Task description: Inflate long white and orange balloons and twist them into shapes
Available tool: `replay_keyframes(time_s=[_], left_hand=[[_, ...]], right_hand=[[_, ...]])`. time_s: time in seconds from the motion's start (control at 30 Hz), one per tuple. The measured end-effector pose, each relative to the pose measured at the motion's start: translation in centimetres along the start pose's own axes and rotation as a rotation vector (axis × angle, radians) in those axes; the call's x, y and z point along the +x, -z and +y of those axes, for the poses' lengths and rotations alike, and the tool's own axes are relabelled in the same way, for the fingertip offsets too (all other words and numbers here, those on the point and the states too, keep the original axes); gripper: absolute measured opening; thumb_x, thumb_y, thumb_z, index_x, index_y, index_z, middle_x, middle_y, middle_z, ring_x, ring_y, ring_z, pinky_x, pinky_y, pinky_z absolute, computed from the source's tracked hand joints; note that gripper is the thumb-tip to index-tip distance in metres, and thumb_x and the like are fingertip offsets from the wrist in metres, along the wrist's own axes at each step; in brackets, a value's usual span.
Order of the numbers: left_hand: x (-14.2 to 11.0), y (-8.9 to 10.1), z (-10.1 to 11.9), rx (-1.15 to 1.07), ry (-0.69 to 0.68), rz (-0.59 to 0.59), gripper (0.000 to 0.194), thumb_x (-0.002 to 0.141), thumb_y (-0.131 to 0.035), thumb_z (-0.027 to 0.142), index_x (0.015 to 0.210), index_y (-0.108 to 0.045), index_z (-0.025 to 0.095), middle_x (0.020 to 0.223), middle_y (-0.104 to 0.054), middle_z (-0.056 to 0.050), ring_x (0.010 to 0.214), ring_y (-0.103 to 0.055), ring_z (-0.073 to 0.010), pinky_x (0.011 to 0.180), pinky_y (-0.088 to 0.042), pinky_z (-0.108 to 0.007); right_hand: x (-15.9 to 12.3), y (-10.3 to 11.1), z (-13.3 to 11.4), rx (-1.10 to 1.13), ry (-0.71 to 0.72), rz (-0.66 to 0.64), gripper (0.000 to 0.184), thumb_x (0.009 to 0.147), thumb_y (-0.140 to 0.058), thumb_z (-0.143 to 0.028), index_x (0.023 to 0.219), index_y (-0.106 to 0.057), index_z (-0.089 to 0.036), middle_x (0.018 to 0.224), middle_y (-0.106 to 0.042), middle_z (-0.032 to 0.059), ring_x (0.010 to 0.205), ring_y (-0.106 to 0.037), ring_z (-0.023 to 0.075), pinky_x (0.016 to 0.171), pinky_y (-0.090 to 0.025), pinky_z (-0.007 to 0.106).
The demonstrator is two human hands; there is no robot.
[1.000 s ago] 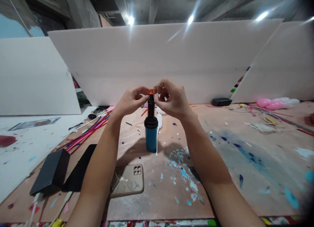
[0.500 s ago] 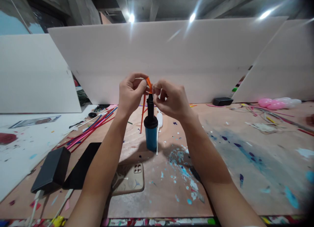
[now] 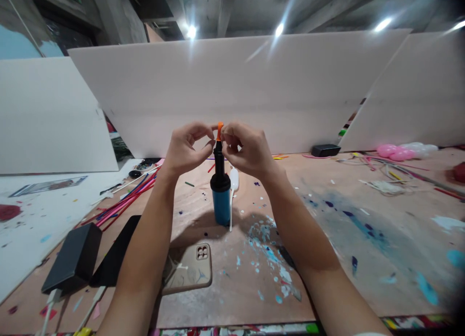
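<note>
Topping pump (image 3: 221, 205), orange balloon (image 3: 220, 131), between left hand (image 3: 187, 149) and right hand (image 3: 250, 149)

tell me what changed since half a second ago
The left hand has come down, and the orange balloon, earlier stretched up toward it, now forms a shorter bend atop the pump. The orange strip below that hand is no longer visible. The right hand stays beside the balloon; the pump still stands upright.

Pretty stripped-down look tbh: bare left hand (image 3: 187, 145), bare right hand (image 3: 250, 149), both forearms uncovered, slim at the wrists and wider lower down. Thin whitish sliver (image 3: 370, 334) by the right arm (image 3: 308, 234), too cropped to identify.
</note>
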State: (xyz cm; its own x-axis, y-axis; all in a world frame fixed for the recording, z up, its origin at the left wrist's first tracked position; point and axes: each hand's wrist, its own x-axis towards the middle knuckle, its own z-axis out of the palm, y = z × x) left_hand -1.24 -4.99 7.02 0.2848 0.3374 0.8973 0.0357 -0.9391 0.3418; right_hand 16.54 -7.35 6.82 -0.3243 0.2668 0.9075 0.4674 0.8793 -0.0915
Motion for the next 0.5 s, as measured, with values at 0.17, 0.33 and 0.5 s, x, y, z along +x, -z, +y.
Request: replay_keyframes(time_s=[0.17,0.33,0.5], left_hand=[[-0.2,0.7,0.9,0.172,-0.083,-0.074,0.024,0.072,-0.068,0.007,0.091,-0.066,0.021,0.109,-0.073,-0.008,0.117,-0.063,-0.0256,0.105,-0.05,-0.043],[-0.2,0.8,1.1,0.249,-0.112,-0.07,0.027,0.071,-0.068,0.005,0.093,-0.069,0.021,0.111,-0.073,-0.009,0.117,-0.063,-0.0272,0.1,-0.053,-0.044],[-0.2,0.6,0.7,0.231,-0.126,-0.046,0.025,0.071,-0.068,0.005,0.09,-0.069,0.021,0.102,-0.075,-0.006,0.115,-0.065,-0.0262,0.101,-0.053,-0.043]], right_hand=[[0.1,-0.1,0.2,0.113,0.005,0.012,0.021,0.069,-0.051,-0.002,0.076,-0.044,-0.021,0.078,-0.052,-0.0024,0.058,-0.042,0.0071,0.053,-0.034,0.023],[0.2,0.3,0.6,0.227,-0.013,0.012,0.016,0.074,-0.056,-0.007,0.081,-0.05,-0.02,0.079,-0.056,-0.002,0.062,-0.052,0.008,0.055,-0.043,0.022],[0.1,0.5,1.2,0.245,-0.069,-0.037,0.013,0.076,-0.062,-0.013,0.088,-0.06,-0.018,0.084,-0.067,0.0008,0.072,-0.062,0.0114,0.067,-0.052,0.026]])
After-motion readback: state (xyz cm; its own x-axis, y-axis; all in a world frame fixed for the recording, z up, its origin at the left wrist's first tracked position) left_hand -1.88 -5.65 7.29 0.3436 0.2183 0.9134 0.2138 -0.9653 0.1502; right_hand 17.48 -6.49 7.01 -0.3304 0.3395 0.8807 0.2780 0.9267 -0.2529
